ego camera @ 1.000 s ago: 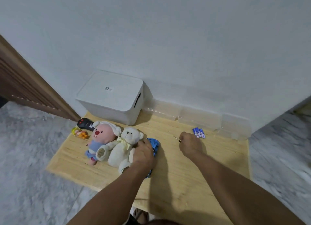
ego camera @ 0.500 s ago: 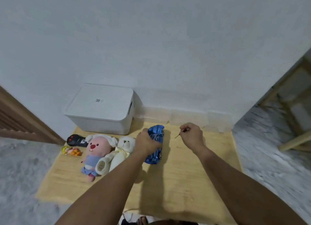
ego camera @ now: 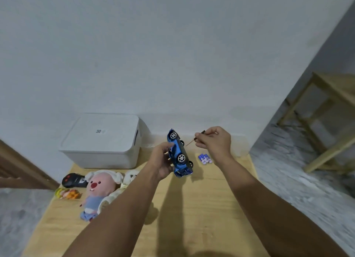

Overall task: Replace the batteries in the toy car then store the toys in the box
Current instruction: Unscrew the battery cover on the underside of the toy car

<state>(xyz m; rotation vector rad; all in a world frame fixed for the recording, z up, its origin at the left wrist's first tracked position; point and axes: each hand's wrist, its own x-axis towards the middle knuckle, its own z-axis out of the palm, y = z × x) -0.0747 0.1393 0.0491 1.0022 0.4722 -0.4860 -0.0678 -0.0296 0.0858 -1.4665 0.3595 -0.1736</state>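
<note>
My left hand [ego camera: 162,161] grips a blue toy car [ego camera: 178,154] and holds it up above the wooden table [ego camera: 192,208], tipped on its side with the wheels facing right. My right hand [ego camera: 215,141] pinches a thin screwdriver [ego camera: 195,139] whose tip points at the car from a short gap away. Blue batteries [ego camera: 205,158] lie on the table under my right hand. A closed white box [ego camera: 101,141] stands at the back left against the wall.
A pink plush [ego camera: 98,191], a white bear plush [ego camera: 128,177] partly hidden by my left arm, a black remote control [ego camera: 74,179] and a small orange-yellow toy [ego camera: 67,193] lie at the table's left. A wooden stool [ego camera: 322,126] stands on the floor to the right.
My left hand has lifted the blue car off the table and turned it on its side. My right hand has risen with the screwdriver. The camera has tilted up.
</note>
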